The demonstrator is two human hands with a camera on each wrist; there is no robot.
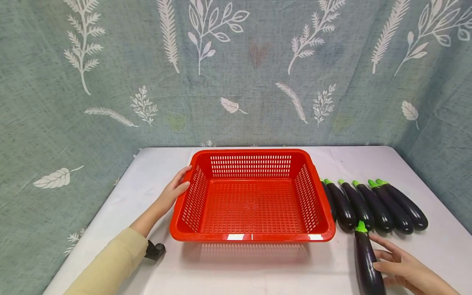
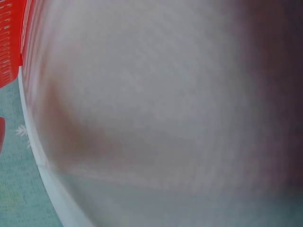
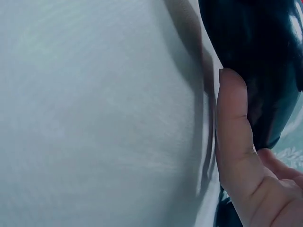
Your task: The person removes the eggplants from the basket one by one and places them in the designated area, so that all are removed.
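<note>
A red plastic basket (image 1: 221, 237) with slotted walls stands on the white table, nothing inside it. My left hand (image 1: 167, 199) reaches to its left rim, fingers fairly straight and touching the edge. In the left wrist view a corner of the basket (image 2: 8, 42) and a single fingertip (image 2: 1, 135) show at the left. Near the front right, my right hand (image 1: 403, 268) holds a dark purple eggplant (image 1: 366, 264) with a green cap. The thumb (image 3: 235, 127) lies along the eggplant (image 3: 265, 56), other fingers partly hidden behind it.
Several more eggplants (image 1: 372, 205) lie side by side right of the basket, the leftmost partly covered by its wall. A small black object (image 1: 155, 250) sits at the left sleeve's cuff. Patterned green cloth (image 1: 236, 90) hangs behind the white table (image 1: 258, 278).
</note>
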